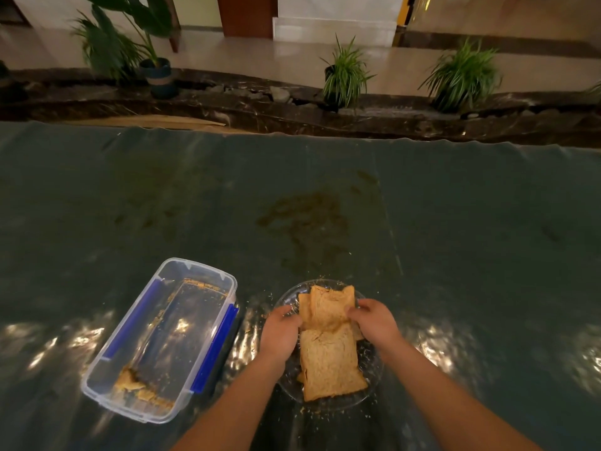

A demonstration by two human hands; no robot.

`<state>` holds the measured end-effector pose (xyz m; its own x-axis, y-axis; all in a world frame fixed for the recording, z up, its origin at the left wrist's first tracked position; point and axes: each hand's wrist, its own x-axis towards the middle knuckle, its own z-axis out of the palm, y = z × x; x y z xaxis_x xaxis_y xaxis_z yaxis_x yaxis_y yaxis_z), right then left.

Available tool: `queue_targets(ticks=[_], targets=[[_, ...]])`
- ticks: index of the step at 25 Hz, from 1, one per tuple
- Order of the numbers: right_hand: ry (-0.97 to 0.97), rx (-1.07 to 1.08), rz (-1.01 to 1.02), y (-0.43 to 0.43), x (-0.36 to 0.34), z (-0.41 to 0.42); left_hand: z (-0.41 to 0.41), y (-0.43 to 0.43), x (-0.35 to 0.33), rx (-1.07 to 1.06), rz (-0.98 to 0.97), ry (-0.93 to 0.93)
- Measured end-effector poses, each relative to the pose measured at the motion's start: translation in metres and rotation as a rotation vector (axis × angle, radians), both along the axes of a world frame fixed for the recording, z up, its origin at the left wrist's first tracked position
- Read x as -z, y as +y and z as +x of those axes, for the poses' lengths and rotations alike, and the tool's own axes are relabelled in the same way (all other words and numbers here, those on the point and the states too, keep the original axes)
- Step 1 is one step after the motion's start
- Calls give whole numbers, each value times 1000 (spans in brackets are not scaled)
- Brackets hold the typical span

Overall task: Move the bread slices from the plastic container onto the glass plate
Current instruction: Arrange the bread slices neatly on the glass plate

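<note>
A round glass plate (286,297) sits near the table's front edge with brown bread slices on it. One slice (330,362) lies flat at the near side. Further back, a bent slice (327,309) is gripped from both sides, my left hand (280,333) on its left edge and my right hand (374,322) on its right edge. Left of the plate stands the clear plastic container (208,271) with blue clips; it holds only crumbs and a small torn piece of bread (130,380) in its near corner.
The table is covered with a dark green plastic sheet (471,222) with brown stains and scattered crumbs. Beyond its far edge runs a dark marble ledge with potted plants (344,76).
</note>
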<state>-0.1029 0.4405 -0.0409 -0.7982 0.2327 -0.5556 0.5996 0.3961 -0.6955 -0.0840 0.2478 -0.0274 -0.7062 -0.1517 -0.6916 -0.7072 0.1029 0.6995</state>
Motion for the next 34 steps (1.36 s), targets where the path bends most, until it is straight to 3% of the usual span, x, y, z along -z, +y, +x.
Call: queue_targets(ticks=[4,14,21,24,28,34], targets=[[5,71,-79,-1,6,-4,-6,4,7,-66,75,-24],[73,18,-97,-6,5,-27,-17,12,10,-230,190,19],[74,-74,-22,3,2,-17,8,5,8,-47,4,190],[38,-186,52,9,1,-3,27,8,15,20,-109,138],[16,-326,221,4,2,7,38,16,18,111,-121,79],[78,-182,51,3,10,16,39,17,18,54,-137,109]])
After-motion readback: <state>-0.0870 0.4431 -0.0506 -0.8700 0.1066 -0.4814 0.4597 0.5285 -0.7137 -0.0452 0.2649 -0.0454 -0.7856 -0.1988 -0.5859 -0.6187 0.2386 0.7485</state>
